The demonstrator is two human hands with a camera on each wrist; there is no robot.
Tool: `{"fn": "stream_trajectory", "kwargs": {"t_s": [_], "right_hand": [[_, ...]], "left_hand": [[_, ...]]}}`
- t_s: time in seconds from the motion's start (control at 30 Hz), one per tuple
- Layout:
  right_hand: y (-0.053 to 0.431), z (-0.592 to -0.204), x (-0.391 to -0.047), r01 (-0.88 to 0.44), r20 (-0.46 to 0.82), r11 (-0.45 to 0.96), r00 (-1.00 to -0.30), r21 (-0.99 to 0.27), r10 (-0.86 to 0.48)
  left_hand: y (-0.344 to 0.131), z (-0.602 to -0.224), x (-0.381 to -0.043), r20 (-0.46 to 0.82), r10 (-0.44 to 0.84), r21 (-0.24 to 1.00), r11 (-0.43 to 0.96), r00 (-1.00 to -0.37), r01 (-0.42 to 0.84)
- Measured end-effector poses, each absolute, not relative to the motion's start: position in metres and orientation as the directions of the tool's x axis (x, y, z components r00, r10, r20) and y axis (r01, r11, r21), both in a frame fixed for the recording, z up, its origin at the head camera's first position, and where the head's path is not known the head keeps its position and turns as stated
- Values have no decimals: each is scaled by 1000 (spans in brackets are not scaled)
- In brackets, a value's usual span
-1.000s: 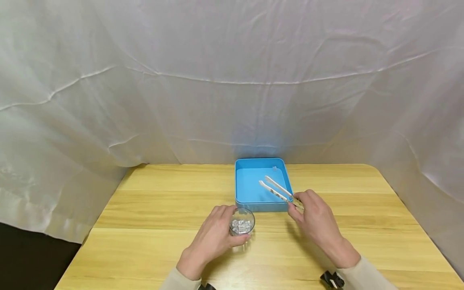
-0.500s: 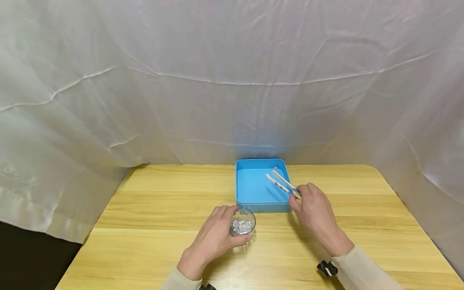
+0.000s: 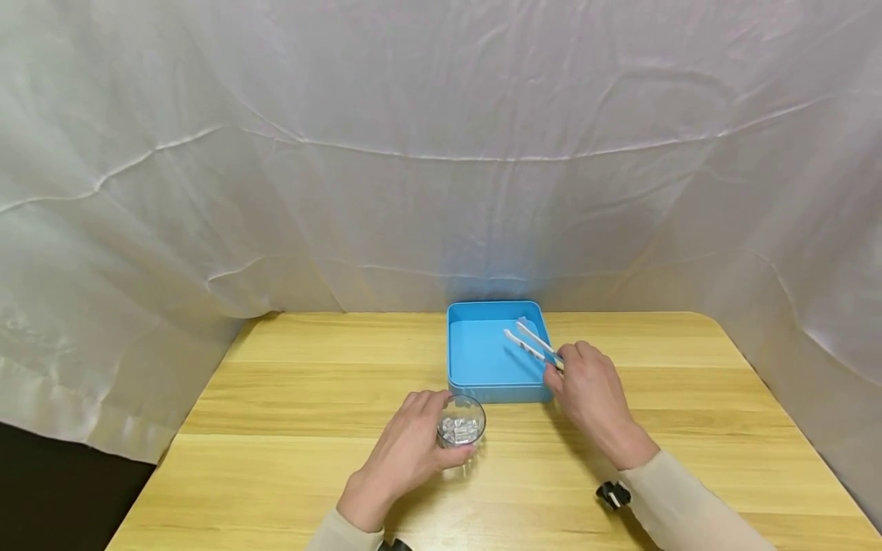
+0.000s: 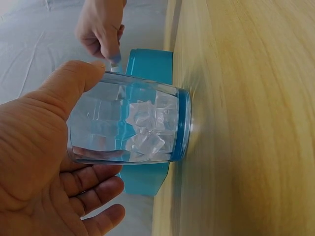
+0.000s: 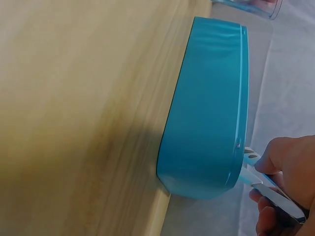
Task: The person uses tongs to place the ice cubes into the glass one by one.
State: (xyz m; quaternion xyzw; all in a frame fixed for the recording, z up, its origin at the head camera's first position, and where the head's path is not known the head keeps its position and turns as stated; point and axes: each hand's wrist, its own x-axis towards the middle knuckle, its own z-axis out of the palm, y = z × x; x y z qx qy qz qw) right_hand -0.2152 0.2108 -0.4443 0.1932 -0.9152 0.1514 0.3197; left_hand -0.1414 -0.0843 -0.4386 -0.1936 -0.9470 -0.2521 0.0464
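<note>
My left hand [image 3: 409,440] holds a clear drinking glass [image 4: 106,118] near its rim, thumb on one side and fingers on the other. Several clear ice cubes [image 4: 150,128] lie at the bottom of the glass, which stands upright on the table. In the head view my right hand [image 3: 592,390] grips a pair of white-tipped tongs [image 3: 524,344], their arms apart, reaching over the blue tray [image 3: 475,394]. One tong tip is at the tray's far right corner, beside or over a small clear cube [image 3: 522,319], mostly hidden. In the right wrist view the tray's wall hides the tong tips.
The wooden table [image 3: 289,428] carries the tray near its back edge, with the glass close to the tray's front left. A pale grey cloth [image 3: 413,214] hangs behind the table and along its sides.
My right hand has moved forward with the tongs, bringing their tips deeper into the tray toward the cube in its far right corner. My left hand and the glass stay in place.
</note>
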Motion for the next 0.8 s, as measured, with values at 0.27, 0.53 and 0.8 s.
{"fn": "stream_trajectory", "kwargs": {"t_s": [0.27, 0.53, 0.8], "right_hand": [[210, -442, -228, -383, 606, 909, -766, -165, -213], [205, -435, -237, -320, 573, 929, -803, -186, -161], [204, -433, -245, -274, 517, 941, -845, -196, -138]], "left_hand": [[-84, -440, -142, 179, 340, 460, 801, -923, 384], [-84, -440, -142, 182, 335, 460, 802, -924, 381], [-83, -439, -142, 189, 335, 464, 798, -923, 385]]}}
